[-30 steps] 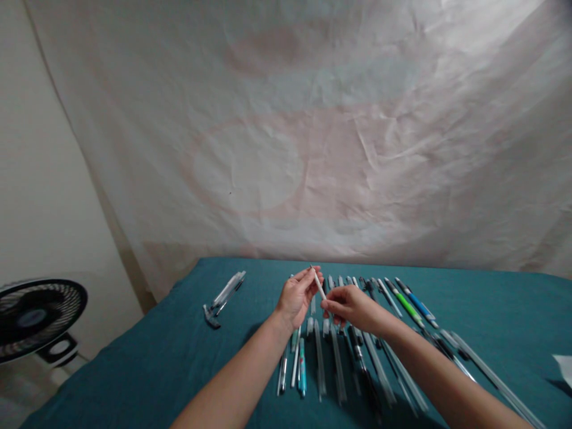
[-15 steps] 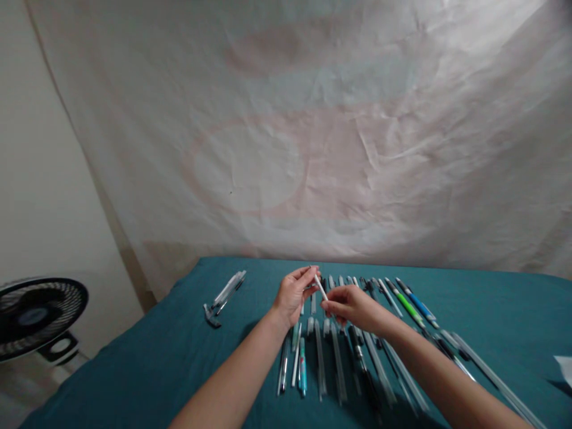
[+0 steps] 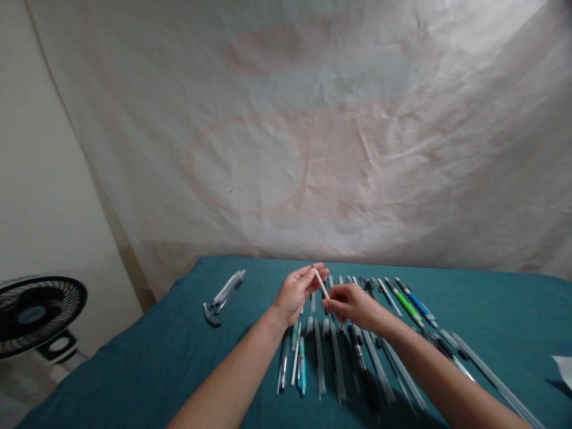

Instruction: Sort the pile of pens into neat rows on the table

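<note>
Above the cloth, a thin white pen refill (image 3: 321,283) slants between my two hands, its dark tip up and to the left. My left hand (image 3: 297,293) pinches it near the tip with thumb and fingers, the other fingers stretched out behind. At the lower end, my right hand (image 3: 351,305) is closed on it with thumb and forefinger. Under and in front of my hands lie pen parts in rows: clear barrels (image 3: 338,363), a light blue patterned pen (image 3: 302,366), a thin white rod (image 3: 295,361) and a black pen part (image 3: 367,381). My hands and forearms hide some of them.
A small group of clear pens (image 3: 229,289) lies at the left on the green cloth (image 3: 161,351). Green (image 3: 407,305) and blue (image 3: 417,302) pens lie at the right, with a long clear tube (image 3: 491,375) nearer me. A black fan (image 3: 40,316) stands beyond the left edge.
The fingers of my left hand have straightened and spread a little around the refill's tip. My right hand has barely moved, and the laid-out pens are the same.
</note>
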### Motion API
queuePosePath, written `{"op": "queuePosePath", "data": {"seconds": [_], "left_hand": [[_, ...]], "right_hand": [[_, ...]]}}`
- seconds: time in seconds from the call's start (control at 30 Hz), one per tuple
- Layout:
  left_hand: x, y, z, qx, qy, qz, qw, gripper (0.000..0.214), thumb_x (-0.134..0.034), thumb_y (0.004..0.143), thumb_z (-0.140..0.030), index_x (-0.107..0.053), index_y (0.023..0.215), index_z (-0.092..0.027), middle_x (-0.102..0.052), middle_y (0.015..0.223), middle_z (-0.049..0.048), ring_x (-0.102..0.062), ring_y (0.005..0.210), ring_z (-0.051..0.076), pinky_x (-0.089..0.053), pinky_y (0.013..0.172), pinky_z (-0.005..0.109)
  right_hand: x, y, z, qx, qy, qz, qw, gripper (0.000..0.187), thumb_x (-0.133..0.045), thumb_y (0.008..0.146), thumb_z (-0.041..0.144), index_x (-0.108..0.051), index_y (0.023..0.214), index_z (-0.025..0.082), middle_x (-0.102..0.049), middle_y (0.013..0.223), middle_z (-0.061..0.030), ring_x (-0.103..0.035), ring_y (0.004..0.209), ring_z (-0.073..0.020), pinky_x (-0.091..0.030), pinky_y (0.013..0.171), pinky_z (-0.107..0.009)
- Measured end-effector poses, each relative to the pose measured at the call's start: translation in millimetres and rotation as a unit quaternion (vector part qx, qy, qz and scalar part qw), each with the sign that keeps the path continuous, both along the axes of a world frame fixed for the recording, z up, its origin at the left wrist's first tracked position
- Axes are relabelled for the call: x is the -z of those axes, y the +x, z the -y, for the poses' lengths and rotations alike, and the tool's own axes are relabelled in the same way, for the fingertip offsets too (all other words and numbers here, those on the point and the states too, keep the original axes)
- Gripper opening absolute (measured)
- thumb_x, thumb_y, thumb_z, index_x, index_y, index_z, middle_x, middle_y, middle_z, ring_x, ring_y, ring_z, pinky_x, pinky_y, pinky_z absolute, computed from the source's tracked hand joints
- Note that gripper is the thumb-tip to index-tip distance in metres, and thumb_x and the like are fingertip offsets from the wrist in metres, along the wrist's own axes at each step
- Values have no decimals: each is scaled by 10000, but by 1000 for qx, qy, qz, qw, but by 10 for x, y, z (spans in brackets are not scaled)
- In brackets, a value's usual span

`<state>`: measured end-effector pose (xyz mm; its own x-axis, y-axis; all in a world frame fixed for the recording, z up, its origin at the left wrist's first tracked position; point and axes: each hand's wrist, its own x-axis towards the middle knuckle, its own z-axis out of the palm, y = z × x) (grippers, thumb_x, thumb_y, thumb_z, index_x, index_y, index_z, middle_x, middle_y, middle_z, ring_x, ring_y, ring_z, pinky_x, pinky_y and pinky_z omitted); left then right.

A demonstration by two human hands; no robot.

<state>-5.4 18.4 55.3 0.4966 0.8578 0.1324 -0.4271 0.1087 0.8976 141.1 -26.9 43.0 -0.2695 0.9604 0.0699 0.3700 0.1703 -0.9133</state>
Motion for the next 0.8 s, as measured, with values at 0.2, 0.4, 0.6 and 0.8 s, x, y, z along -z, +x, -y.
{"op": "queuePosePath", "data": {"seconds": [0.2,0.4,0.6,0.8], "left_hand": [[48,-5,-35,-76,9,-26,997,252,-635,646,-306,-610,816,-121,-616,816,51,-552,768,106,-403,780,262],[69,-35,-44,-61,0,-58,996,258,-629,652,-320,-582,832,-141,-591,792,27,-531,671,72,-417,658,217],[53,-41,-38,13,-9,-49,999,329,-544,728,-351,-573,980,-142,-594,988,105,-559,843,139,-421,767,278],[66,-44,-59,-32,-15,-66,997,327,-606,676,-335,-604,928,-127,-621,927,100,-571,797,131,-432,728,252]], "right_hand": [[47,-5,-8,-1,-4,2,1000,264,-517,701,400,-516,657,140,-478,487,34,-453,407,-79,-372,407,-188],[93,2,-20,-6,5,19,1000,239,-512,712,372,-511,649,142,-470,470,37,-443,395,-74,-345,391,-175],[100,10,-28,-4,8,22,1000,243,-493,727,367,-517,657,136,-481,474,30,-436,387,-72,-348,392,-177],[96,7,-24,-7,10,26,1000,231,-493,728,353,-522,662,133,-487,474,26,-439,391,-73,-347,394,-174]]}}
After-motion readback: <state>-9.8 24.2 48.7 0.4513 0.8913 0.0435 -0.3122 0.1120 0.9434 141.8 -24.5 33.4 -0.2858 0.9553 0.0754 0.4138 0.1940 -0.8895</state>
